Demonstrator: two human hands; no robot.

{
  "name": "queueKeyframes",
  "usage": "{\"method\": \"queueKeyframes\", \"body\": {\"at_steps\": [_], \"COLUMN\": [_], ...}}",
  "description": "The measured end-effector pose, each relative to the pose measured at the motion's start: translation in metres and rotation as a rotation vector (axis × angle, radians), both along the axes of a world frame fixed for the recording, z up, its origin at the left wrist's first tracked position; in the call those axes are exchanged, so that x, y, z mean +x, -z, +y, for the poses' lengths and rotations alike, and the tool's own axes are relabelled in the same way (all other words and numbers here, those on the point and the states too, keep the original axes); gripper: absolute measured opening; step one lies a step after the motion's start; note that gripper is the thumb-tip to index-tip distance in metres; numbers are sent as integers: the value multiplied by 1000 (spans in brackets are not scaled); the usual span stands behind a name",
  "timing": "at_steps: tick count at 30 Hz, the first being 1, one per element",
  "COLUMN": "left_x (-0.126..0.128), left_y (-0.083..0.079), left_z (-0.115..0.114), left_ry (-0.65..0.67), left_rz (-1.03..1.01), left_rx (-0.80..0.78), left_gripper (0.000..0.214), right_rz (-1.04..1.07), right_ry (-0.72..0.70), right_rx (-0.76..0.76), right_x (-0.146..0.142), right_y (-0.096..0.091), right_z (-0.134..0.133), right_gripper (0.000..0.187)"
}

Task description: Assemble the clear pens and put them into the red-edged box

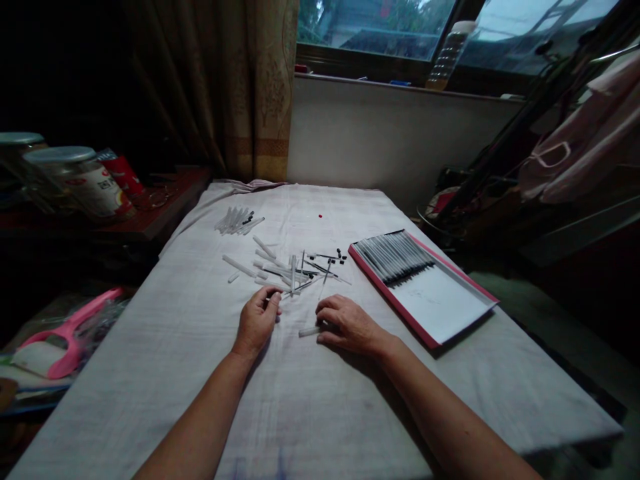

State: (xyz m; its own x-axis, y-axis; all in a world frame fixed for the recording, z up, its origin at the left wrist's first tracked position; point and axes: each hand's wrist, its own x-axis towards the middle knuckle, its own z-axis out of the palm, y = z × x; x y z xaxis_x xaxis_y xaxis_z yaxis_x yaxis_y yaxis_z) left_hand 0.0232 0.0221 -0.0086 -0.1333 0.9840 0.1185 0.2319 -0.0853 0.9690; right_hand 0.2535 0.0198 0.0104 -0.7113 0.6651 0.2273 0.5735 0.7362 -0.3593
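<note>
A frosted, translucent white plastic tube (309, 331) lies at the right hand (345, 323), low over a table covered in pale, faintly checked cloth (280, 413); the fingers curl over it and the thumb closes from below, with one end poking out to the left. The left hand (256, 323) is just beside, thumb and forefinger drawn close together; whether they pinch anything, I cannot tell. Beyond the hands is a loose tangle of similar translucent tubes (239, 265), slim dark-ended rods (320, 267) and tiny black plastic plugs (339, 253). Further off to the left sits a separate cluster of clear, cap-like pieces (239, 221), some dark at one end. To the right, a shallow pink-red and white cardboard tray (450, 303) carries a close row of slender, dark-tipped pens (393, 257) across its far part. Judging by this, the work is well along but unfinished — a good many pens seem to be done, while the scattered parts look left to do. The crossed rods and tubes overlap, which could make picking out one piece fiddly. A small red bit (321, 216) lies alone toward the far edge. Around the table are lidded jars (93, 183) and a pink-handled object (75, 337) on the left, a brown patterned curtain (270, 87) and window (370, 30) ahead, and pale pink fabric (575, 147) hanging at right.
</note>
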Motion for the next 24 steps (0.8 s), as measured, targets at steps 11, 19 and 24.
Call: {"method": "queueKeyframes", "body": {"at_steps": [11, 19, 24], "left_x": [5, -1, -1], "left_y": [-9, -14, -16], "left_z": [-6, -2, -2], "left_ry": [198, 6, 61], "left_rz": [-63, -439, -368], "left_rx": [132, -102, -106], "left_gripper": [29, 49, 46], "right_rz": [333, -274, -582], "right_ry": [203, 490, 222], "right_rx": [-101, 16, 102], "right_x": [-45, -50, -50], "right_y": [-12, -32, -33], "right_z": [18, 92, 129], "right_gripper": [21, 31, 28]}}
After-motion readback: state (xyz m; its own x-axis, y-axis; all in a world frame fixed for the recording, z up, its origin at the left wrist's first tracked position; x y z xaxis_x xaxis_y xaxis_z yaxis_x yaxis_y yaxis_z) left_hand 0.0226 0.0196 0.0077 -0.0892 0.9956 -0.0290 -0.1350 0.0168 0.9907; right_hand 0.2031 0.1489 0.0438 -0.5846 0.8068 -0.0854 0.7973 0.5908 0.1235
